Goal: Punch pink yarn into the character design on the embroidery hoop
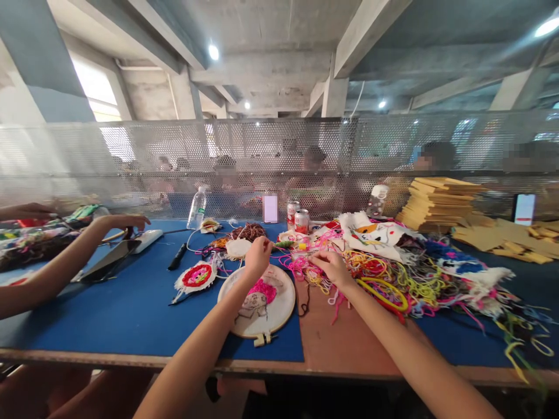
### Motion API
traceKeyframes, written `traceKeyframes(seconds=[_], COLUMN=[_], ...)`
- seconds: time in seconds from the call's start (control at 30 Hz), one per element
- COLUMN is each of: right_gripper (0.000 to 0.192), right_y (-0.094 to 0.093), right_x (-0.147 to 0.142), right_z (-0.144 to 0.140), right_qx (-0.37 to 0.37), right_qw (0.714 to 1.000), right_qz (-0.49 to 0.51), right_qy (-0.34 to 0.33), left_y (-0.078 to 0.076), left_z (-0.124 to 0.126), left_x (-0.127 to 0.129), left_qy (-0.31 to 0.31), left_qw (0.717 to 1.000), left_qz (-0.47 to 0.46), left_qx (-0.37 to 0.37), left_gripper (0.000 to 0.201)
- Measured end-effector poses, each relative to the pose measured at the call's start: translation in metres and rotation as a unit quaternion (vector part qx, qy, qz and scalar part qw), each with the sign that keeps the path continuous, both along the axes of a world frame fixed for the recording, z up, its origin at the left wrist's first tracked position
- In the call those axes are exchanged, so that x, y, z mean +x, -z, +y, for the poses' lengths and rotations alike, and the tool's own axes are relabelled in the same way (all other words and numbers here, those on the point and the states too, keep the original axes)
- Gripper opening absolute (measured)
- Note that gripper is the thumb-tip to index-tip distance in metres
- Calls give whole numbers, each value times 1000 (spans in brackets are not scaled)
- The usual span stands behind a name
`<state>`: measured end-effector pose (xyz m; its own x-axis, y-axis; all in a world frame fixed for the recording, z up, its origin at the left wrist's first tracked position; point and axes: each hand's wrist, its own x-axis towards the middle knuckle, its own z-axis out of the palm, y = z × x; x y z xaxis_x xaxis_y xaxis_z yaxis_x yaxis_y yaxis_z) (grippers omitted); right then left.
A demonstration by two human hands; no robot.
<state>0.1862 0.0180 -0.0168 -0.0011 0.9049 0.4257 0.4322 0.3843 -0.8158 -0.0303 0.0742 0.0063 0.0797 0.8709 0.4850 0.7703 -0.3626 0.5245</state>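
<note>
A single camera sits on the person's head, looking forward and down across the table (pixel 109 314). Both forearms run up from the bottom edge to the left hand (pixel 258 256) and right hand (pixel 332 266), which meet near the middle of the view, close to the lens. The hoop (pixel 279 311) lies just under the left hand. Beyond the hands the view takes in the mesh screen (pixel 279 157) and the ceiling. The wide lens bends the table edge.
</note>
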Motion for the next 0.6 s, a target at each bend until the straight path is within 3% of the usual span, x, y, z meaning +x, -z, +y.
traceKeyframes(seconds=[0.23,0.6], right_gripper=[25,20], right_y=[0,8], right_x=[17,24], right_z=[4,12], right_qx=[10,3], right_qw=[995,972], right_qz=[-57,-186], right_qy=[85,144], left_y=[-4,-3], left_z=[10,0], left_x=[-17,-12], left_qy=[-29,-38], left_qw=[999,990], left_qz=[20,123], left_qx=[-41,-51], left_gripper=[18,17])
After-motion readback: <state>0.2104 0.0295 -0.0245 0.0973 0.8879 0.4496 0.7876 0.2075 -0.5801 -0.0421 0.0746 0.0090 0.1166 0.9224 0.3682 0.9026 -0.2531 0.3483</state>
